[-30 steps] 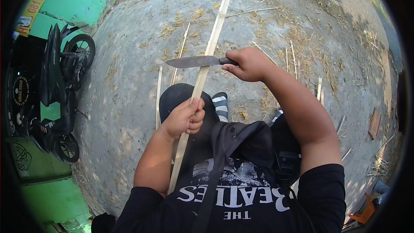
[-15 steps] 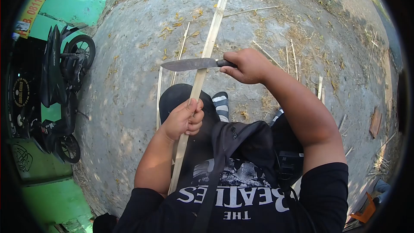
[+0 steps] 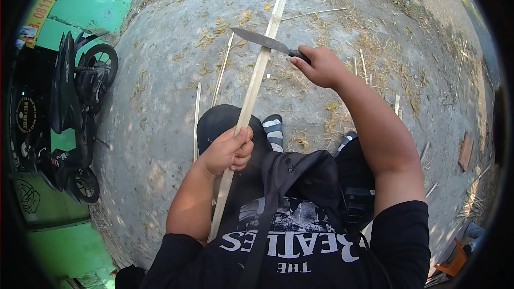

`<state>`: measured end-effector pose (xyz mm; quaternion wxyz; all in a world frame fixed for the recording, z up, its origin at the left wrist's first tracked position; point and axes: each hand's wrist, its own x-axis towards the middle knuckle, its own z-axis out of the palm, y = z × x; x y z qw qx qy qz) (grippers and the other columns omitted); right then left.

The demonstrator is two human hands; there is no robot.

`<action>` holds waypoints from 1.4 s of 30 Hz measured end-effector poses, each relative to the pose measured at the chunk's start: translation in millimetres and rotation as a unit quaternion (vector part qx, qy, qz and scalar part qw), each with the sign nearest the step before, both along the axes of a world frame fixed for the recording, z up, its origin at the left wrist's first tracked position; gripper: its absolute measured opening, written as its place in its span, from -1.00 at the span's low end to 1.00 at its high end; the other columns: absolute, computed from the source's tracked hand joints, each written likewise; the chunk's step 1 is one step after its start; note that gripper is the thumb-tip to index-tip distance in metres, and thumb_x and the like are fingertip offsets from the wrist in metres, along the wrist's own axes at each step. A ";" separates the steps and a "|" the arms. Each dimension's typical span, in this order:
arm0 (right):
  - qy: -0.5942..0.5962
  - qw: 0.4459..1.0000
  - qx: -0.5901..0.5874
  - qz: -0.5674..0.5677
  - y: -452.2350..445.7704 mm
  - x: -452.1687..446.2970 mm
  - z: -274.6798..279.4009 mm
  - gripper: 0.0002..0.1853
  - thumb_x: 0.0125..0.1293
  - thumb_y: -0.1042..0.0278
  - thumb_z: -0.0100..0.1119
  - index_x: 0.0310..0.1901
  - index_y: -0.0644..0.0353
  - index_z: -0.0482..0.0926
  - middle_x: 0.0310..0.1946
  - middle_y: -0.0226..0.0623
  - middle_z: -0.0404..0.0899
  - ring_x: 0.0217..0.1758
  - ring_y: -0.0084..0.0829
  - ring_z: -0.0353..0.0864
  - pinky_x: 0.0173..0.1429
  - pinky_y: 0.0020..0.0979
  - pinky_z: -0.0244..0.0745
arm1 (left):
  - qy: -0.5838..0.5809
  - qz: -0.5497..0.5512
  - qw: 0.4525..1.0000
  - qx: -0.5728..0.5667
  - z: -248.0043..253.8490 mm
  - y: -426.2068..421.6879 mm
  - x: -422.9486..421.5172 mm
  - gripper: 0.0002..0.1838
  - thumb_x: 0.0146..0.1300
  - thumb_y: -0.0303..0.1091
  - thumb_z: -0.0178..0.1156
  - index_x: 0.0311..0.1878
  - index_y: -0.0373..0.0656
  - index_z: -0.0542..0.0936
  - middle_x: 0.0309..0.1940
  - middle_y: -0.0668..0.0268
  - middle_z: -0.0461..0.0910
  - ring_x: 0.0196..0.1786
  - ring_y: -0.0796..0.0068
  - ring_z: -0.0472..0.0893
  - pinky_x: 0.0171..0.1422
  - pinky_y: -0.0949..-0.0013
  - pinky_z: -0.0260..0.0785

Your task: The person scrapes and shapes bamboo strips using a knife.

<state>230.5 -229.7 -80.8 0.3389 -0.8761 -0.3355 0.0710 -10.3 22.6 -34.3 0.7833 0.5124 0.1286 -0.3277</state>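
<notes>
A long pale bamboo strip (image 3: 252, 93) runs from beside my body up past the top of the view. My left hand (image 3: 229, 151) is wrapped round its lower part, above my knee. In my right hand (image 3: 319, 66) is the dark handle of a knife (image 3: 261, 39) with a broad, pointed blade. The blade lies across the strip well above my left hand, its tip pointing left and slightly up. Whether the edge cuts into the strip cannot be made out.
Thin strips (image 3: 223, 69) lie on the concrete ground (image 3: 155, 91), with dry leaves and shavings scattered about. A parked motorcycle (image 3: 80, 80) stands at the left by a green wall (image 3: 96, 5). A brown wood piece (image 3: 466, 151) and an orange object (image 3: 451, 258) are at the right.
My right hand has moved the knife up along the strip, away from my body, and the blade now slants more. My left hand keeps its grip in about the same place.
</notes>
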 end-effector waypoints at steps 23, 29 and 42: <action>-0.001 0.999 0.033 -0.011 0.3 -1.1 0.6 -0.50 0.58 -0.17 0.11 -0.20 0.21 0.56 -0.47 0.05 0.61 -0.28 0.20 0.66 -0.19 0.08 0.49 | 0.023 -0.010 0.998 -0.063 0.8 7.3 2.5 -0.50 0.67 0.28 -0.23 -0.15 0.04 0.31 -0.59 0.53 0.06 -0.63 0.70 0.05 -0.58 0.52 -0.03; -0.036 0.995 0.067 0.059 4.6 -14.6 4.4 -0.53 0.58 -0.14 0.11 -0.16 0.20 0.53 -0.44 0.07 0.62 -0.27 0.22 0.65 -0.16 0.12 0.50 | 0.020 0.008 0.991 -0.135 -6.9 11.1 4.6 -0.46 0.65 0.33 -0.29 -0.12 0.02 0.32 -0.60 0.53 0.10 -0.67 0.72 0.06 -0.61 0.53 0.00; -0.087 0.988 0.102 0.070 -2.8 -15.2 8.8 -0.55 0.56 -0.13 0.14 -0.18 0.17 0.49 -0.40 0.02 0.64 -0.25 0.20 0.66 -0.16 0.10 0.51 | -0.033 0.068 0.997 0.001 28.5 -0.8 1.5 -0.37 0.66 0.36 -0.30 -0.02 -0.05 0.44 -0.52 0.51 0.22 -0.59 0.72 0.18 -0.52 0.57 0.10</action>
